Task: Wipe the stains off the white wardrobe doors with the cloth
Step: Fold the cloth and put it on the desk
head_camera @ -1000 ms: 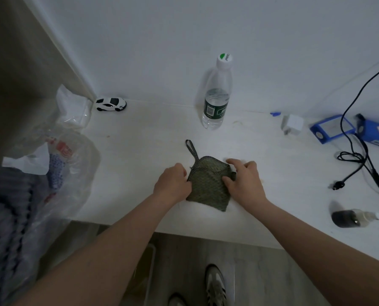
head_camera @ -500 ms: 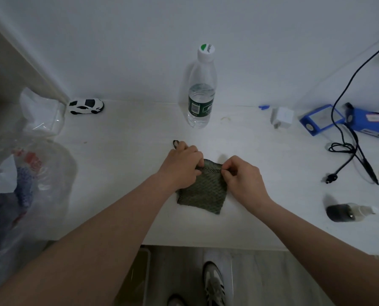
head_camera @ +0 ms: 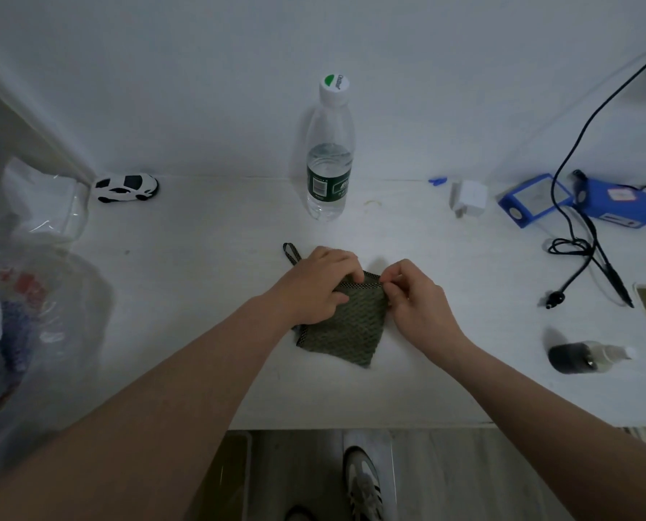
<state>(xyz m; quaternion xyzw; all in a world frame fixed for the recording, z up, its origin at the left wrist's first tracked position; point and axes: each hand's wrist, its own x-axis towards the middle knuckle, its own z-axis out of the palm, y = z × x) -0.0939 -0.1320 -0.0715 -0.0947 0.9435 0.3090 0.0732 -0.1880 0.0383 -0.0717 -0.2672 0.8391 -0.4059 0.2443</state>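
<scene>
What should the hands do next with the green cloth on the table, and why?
Probably lift the cloth off the table. The left hand and right hand each pinch its far edge, one beside the other, while the rest lies flat and folded. No wardrobe door shows in this view, so wiping cannot start before the cloth is picked up.

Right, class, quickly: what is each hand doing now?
Left hand: grips the cloth at its top edge.
Right hand: pinches the cloth's top right corner.
</scene>
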